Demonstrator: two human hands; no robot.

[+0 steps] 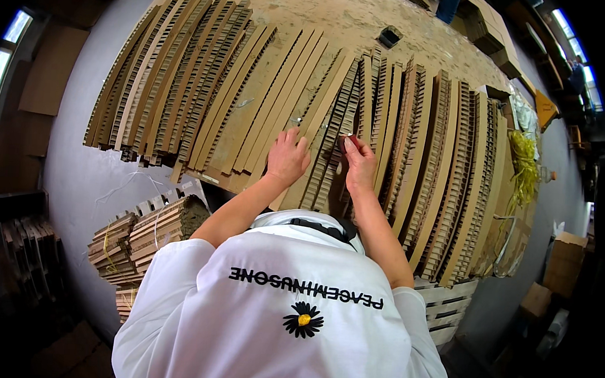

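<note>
A workshop: broad worktable (305,8), rows of cardboard strips (414,126), bundles (163,228) below

The only lettering I can pick out from here is on the wearer's white T-shirt (240,343): one line of bold black capitals (306,288) across the front, with what looks like a thin stroke running through the letters. It's upside down from the wearer's own view, so it reads properly for someone facing them. Right by that line sits a flower emblem (303,320), black petals around a yellow centre.
</note>
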